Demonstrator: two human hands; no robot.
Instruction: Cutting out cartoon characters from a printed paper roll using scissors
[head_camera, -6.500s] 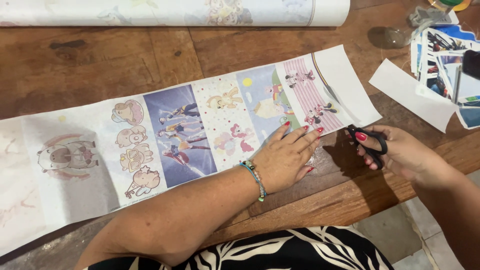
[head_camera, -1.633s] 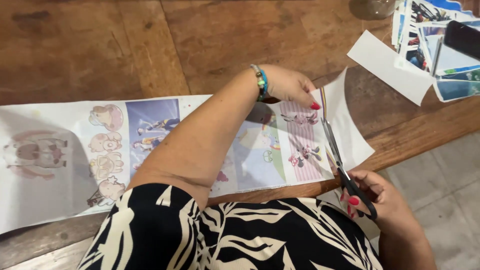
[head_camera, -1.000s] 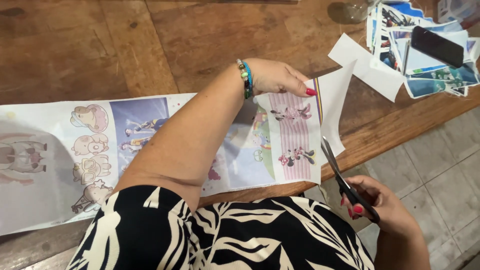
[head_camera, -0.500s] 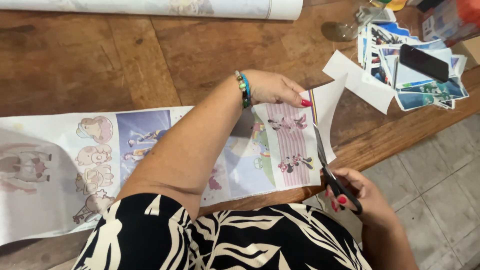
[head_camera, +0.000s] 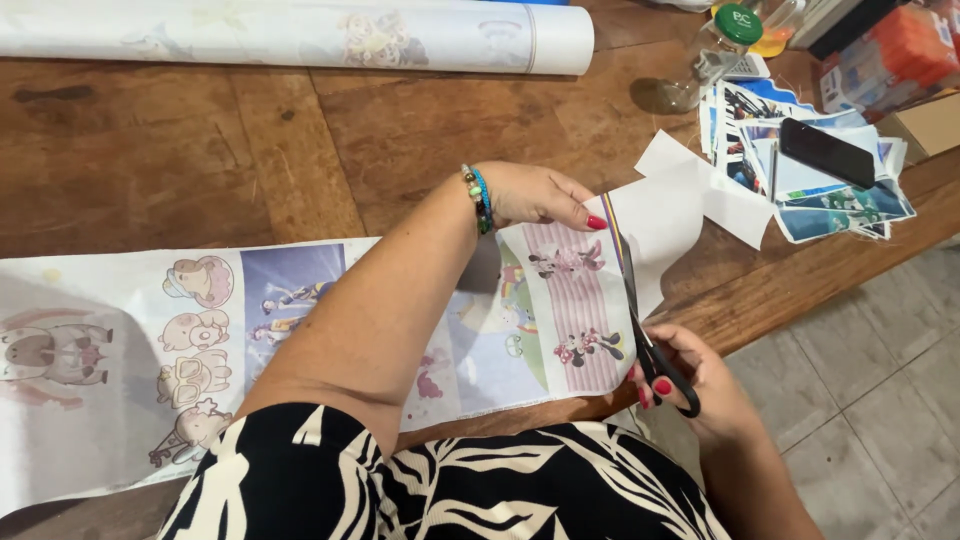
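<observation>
My right hand (head_camera: 690, 385) gripped the black-handled scissors (head_camera: 650, 335), fingers through the loops, just off the bench's near edge. Blades pointed away from me toward the far edge, long axis running near-to-far, tilted slightly left, cutting along the right border of the pink striped panel. My left hand (head_camera: 535, 195) lay flat, fingers pressing the top edge of the printed strip (head_camera: 300, 330). Strip's long axis ran left-right along the bench's near edge. White offcut flap (head_camera: 665, 215) sat just right of the blades. Stack of cut prints (head_camera: 820, 170) near the right edge, paper roll (head_camera: 300, 35) along the far edge.
</observation>
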